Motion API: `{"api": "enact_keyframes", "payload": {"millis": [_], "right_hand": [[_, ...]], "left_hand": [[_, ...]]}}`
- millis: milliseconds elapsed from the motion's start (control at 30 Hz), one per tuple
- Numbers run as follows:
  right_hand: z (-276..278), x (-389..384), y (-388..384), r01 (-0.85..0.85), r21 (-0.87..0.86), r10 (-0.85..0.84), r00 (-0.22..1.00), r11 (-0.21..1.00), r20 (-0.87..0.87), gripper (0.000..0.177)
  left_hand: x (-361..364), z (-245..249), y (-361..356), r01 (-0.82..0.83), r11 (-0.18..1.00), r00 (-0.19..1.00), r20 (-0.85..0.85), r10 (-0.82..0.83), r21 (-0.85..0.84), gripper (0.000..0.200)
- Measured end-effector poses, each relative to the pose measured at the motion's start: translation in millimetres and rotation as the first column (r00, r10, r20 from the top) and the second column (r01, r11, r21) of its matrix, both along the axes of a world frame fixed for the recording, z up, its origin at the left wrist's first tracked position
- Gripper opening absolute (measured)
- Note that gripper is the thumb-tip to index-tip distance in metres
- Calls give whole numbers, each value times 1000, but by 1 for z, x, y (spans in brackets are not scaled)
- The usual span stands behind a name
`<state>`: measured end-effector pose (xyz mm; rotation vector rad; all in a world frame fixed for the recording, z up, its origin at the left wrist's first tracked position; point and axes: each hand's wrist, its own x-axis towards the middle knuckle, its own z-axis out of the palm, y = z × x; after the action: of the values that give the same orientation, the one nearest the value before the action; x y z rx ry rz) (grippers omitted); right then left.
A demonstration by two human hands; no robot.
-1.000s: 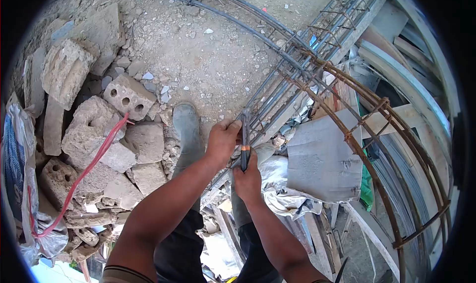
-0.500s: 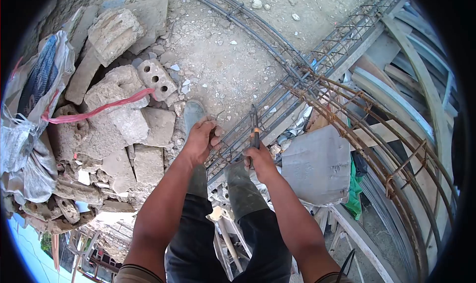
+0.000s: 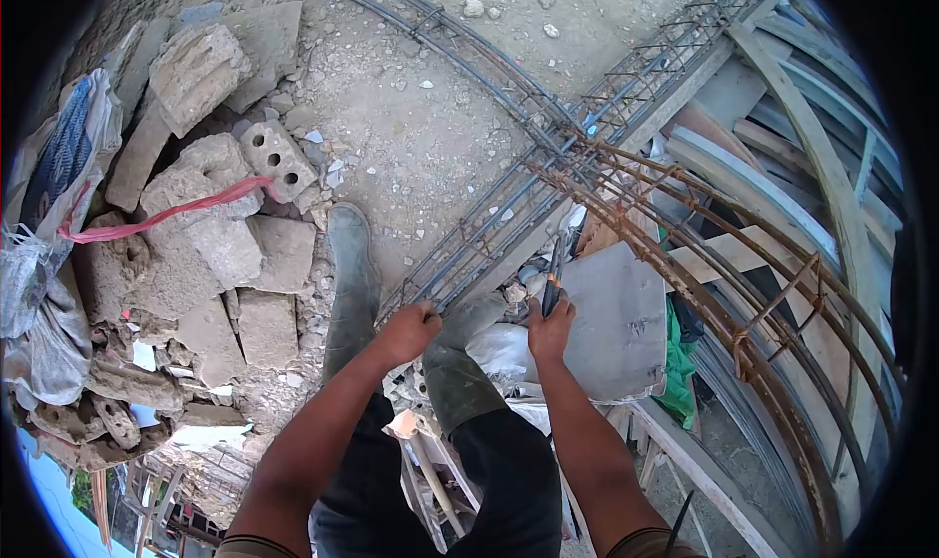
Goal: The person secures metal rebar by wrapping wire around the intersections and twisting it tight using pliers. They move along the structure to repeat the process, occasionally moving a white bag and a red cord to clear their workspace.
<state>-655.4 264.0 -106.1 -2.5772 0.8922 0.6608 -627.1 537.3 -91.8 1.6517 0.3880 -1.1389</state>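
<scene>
My right hand is wrapped round the handles of a pair of pliers with orange on the grips, their dark jaws pointing away from me. My left hand is closed, its fingers curled at the near end of a long rebar cage. What those fingers hold, if anything, is hidden. The cage is made of long bars with thin wire stirrups and runs diagonally to the upper right. My boots stand close to its near end.
Broken concrete and a block with holes are piled on the left, with a pink strip across them. Rusty curved rebar crosses the cage on the right. A grey sheet and wooden boards lie beside it.
My right hand has moved right and away from the cage with the pliers. My left hand has come down and right toward the cage's near end, its fingers more curled. The view has shifted slightly.
</scene>
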Motion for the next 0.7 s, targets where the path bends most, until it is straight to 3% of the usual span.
{"api": "enact_keyframes", "payload": {"millis": [33, 67, 100, 133, 167, 233, 300, 367, 400, 467, 500, 567, 600, 667, 700], "right_hand": [[-2, -4, 4, -191, -165, 224, 953, 968, 207, 54], [10, -1, 11, -189, -161, 219, 955, 969, 200, 54], [31, 10, 19, -415, 68, 391, 893, 907, 224, 51], [51, 14, 26, -599, 282, 532, 798, 749, 283, 47], [64, 14, 31, -595, 285, 530, 802, 752, 275, 47], [85, 21, 34, -632, 498, 600, 760, 594, 250, 34], [92, 28, 24, -618, 507, 556, 779, 602, 289, 28], [101, 32, 16, -498, 630, 500, 844, 596, 194, 22], [105, 33, 16, -499, 638, 494, 845, 586, 207, 18], [108, 32, 13, -497, 654, 532, 830, 571, 166, 16], [109, 34, 15, -503, 670, 573, 808, 545, 140, 15], [111, 39, 17, -509, 659, 588, 799, 553, 124, 14], [111, 38, 19, -544, 571, 590, 798, 615, 124, 14], [95, 34, 15, -567, 427, 579, 807, 704, 117, 16], [90, 20, 16, -566, 436, 583, 805, 699, 110, 16]], "left_hand": [[-3, 0, -12, 191, 981, 981, -21, -191, 32, 24], [-4, 0, -22, 379, 924, 925, -48, -377, 56, 27], [-5, -3, -31, 381, 923, 924, -54, -378, 56, 27], [-6, -2, -40, 344, 939, 937, -58, -344, -11, 27], [-6, 2, -46, 303, 950, 949, -61, -308, -79, 28], [1, 15, -53, 212, 968, 966, -119, -228, -136, 27], [15, 41, -55, 117, 976, 972, -180, -151, -186, 26], [22, 67, -58, -109, 969, 856, -516, -22, -221, 24], [18, 70, -60, -102, 968, 852, -523, -34, -229, 24], [9, 70, -60, 36, 983, 977, -202, -74, -181, 22], [9, 73, -59, 45, 981, 973, -214, -86, -189, 22], [7, 72, -58, 129, 986, 986, -89, -139, -104, 21], [-3, 64, -59, 103, 991, 994, 34, -101, -84, 24], [-13, 48, -52, 118, 990, 993, 11, -117, -79, 26], [-15, 45, -48, 133, 989, 991, -9, -134, -72, 28]]}}
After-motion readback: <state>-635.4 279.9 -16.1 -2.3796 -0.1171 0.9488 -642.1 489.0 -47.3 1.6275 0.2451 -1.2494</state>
